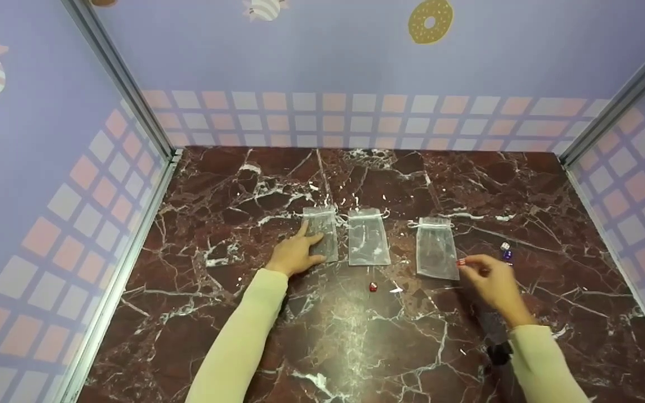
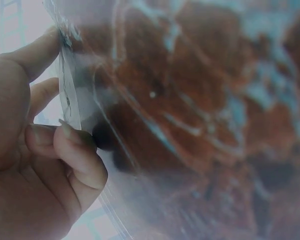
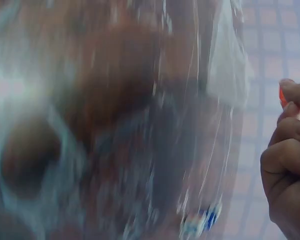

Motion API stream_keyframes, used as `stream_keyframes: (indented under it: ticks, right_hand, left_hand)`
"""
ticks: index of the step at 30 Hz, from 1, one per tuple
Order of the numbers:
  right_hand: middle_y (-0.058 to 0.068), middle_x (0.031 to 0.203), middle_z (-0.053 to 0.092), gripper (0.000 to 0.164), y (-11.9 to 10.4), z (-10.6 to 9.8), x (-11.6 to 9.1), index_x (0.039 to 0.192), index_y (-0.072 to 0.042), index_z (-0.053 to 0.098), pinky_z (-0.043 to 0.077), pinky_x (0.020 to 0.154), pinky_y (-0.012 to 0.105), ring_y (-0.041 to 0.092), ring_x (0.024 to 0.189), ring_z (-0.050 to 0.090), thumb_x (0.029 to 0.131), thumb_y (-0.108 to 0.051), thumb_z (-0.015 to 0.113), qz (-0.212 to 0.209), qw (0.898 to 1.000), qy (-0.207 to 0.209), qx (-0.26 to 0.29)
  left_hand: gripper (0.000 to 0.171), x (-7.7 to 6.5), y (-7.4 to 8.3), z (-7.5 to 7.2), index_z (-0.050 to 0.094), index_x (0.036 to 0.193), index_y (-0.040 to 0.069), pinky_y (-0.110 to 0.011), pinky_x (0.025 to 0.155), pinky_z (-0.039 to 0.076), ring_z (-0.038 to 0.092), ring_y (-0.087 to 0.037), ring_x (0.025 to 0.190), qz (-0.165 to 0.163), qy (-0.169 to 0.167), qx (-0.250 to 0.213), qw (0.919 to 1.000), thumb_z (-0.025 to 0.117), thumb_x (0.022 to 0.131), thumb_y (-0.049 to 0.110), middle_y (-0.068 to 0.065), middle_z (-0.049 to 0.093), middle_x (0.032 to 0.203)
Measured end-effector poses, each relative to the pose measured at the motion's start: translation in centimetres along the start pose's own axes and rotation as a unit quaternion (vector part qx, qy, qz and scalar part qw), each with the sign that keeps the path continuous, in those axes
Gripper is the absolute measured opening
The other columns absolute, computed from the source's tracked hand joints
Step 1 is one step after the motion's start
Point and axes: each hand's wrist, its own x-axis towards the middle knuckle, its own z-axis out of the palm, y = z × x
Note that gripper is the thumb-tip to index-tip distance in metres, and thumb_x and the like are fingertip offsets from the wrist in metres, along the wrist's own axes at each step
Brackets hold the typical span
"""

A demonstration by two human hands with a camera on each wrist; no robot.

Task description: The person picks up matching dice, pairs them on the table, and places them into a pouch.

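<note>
Three sheer white drawstring pouches lie in a row: a left pouch (image 1: 328,238), a middle pouch (image 1: 368,240) and a right pouch (image 1: 436,252). My left hand (image 1: 294,252) rests with spread fingers on the left pouch's left part. Beside the lower right corner of the right pouch, my right hand (image 1: 490,282) pinches a small red die (image 1: 461,262) between thumb and fingertip. The red die also shows as an orange-red edge at the fingertips in the right wrist view. Another red die (image 1: 373,287) sits on the table below the middle pouch.
Right of the right pouch lie a white die (image 1: 505,246) and a blue die (image 1: 507,254), with a further dark blue piece partly hidden by the hand. Patterned panels enclose the dark red marbled table (image 1: 378,347) at the back and sides.
</note>
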Motion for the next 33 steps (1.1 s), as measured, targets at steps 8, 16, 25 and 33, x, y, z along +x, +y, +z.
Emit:
stream_keyframes:
  ticks: [8, 16, 25, 33]
  right_hand:
    - [0.004, 0.076, 0.069, 0.011, -2.6, 3.8, 0.3, 0.093, 0.0, 0.074, 0.047, 0.055, 0.022, 0.009, 0.062, 0.055, 0.082, 0.0, 0.078, -0.055, 0.995, -0.082, 0.015]
    - [0.01, 0.087, 0.072, 0.011, -4.5, 6.7, -0.1, 0.095, 0.001, 0.072, 0.054, 0.063, 0.026, 0.015, 0.07, 0.064, 0.084, -0.001, 0.075, -0.079, 0.979, -0.181, 0.042]
    - [0.004, 0.088, 0.073, 0.009, -5.9, 9.4, -0.3, 0.095, -0.005, 0.075, 0.054, 0.07, 0.032, 0.013, 0.075, 0.064, 0.087, -0.01, 0.075, -0.135, 0.961, -0.24, 0.025]
    - [-0.003, 0.079, 0.067, 0.007, -6.6, 10.4, -0.3, 0.093, -0.006, 0.075, 0.046, 0.06, 0.026, 0.007, 0.066, 0.053, 0.087, -0.01, 0.075, -0.115, 0.961, -0.25, 0.012]
  left_hand:
    - [0.068, -0.4, -0.4, 0.2, 0.05, 0.146, 0.024, -0.056, 0.087, 0.051, 0.058, -0.05, 0.111, -0.002, 0.002, -0.003, 1.0, 0.07, 0.087, 0.052, -0.02, 0.019, 0.16]
    - [0.068, -0.3, -0.4, 0.0, 0.049, 0.147, 0.025, -0.057, 0.09, 0.049, 0.057, -0.051, 0.112, 0.0, -0.008, -0.004, 1.0, 0.069, 0.088, 0.051, -0.018, 0.018, 0.161]
    - [0.067, 0.0, -0.1, 0.0, 0.05, 0.147, 0.025, -0.055, 0.084, 0.052, 0.061, -0.05, 0.104, 0.004, -0.007, 0.002, 1.0, 0.07, 0.088, 0.051, -0.02, 0.018, 0.16]
    - [0.067, -0.1, 0.0, -0.1, 0.048, 0.148, 0.026, -0.054, 0.082, 0.053, 0.061, -0.051, 0.103, 0.006, -0.013, 0.009, 0.9999, 0.067, 0.09, 0.053, -0.018, 0.018, 0.161]
